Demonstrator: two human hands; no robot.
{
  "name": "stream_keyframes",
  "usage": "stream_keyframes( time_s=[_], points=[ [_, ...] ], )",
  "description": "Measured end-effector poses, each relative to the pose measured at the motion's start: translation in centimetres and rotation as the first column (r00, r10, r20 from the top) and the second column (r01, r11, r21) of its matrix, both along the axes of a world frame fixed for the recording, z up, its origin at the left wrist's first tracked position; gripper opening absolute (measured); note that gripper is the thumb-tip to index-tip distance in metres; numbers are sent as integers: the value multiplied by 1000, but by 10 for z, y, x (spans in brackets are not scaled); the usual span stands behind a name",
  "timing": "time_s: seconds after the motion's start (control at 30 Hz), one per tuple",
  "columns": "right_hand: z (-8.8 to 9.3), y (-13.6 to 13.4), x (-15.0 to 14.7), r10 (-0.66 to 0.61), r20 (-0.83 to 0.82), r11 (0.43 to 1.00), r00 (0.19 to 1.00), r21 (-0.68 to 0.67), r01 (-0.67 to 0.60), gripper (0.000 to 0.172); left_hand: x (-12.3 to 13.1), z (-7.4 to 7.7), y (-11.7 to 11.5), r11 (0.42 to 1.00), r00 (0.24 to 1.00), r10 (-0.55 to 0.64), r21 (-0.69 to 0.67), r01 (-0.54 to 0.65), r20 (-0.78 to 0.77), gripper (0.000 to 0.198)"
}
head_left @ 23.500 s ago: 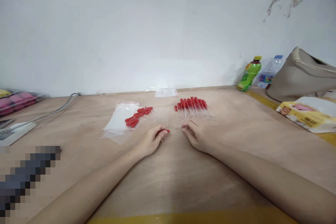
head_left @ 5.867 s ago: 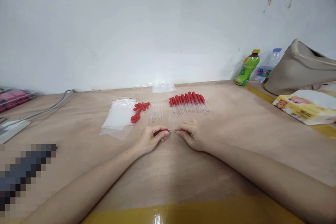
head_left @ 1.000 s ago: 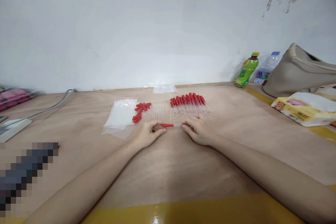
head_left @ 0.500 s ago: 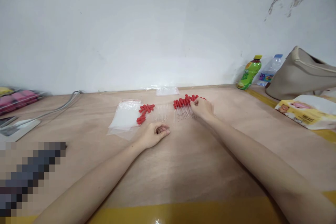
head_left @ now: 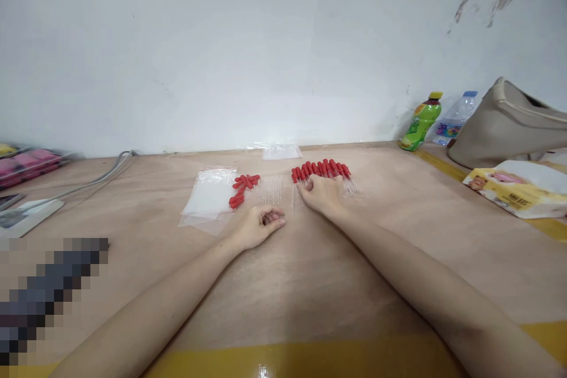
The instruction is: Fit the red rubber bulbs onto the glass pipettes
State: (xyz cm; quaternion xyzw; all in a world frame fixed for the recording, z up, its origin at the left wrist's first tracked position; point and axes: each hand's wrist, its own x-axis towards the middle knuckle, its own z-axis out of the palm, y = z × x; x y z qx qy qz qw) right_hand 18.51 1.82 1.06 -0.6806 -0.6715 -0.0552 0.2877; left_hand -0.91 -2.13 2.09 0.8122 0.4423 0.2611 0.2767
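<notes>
My right hand [head_left: 323, 194] lies over the glass tubes of a row of droppers with red rubber bulbs [head_left: 330, 168]. Its thumb and forefinger are pinched together at the left part of that row; what is between them, if anything, is hidden. A single thin glass tube [head_left: 293, 199] shows just left of those fingertips. My left hand [head_left: 261, 225] rests on its side on the table, fingers loosely curled, thumb apart, holding nothing. Beyond it lie a row of bare glass tubes [head_left: 269, 189] and a small heap of loose red bulbs [head_left: 243, 183].
Clear plastic zip bags [head_left: 208, 192] lie left of the bulbs, with another bag [head_left: 282, 152] by the wall. At right stand a green drink bottle [head_left: 420, 123], a water bottle [head_left: 458, 118], a beige bag [head_left: 500, 124] and a tissue pack [head_left: 509, 189]. A cable [head_left: 93, 180] runs at left.
My right hand has moved left and slightly nearer along the dropper row, uncovering the red bulbs at its right end. My left hand has stayed in place.
</notes>
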Motion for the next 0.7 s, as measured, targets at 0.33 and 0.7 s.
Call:
stream_keyframes(
  time_s=[0.33, 0.7],
  points=[
    [-17, -31, -18, 205, 39, 975, 978, 84, -207, 20, -15, -16, 12, 833, 994, 112, 545, -91, -4, 18],
    [-17, -57, 14, 392, 17, 915, 920, 95, -392, 11, -52, -17, 43, 719, 820, 571, 497, -485, -26, 19]
  ],
)
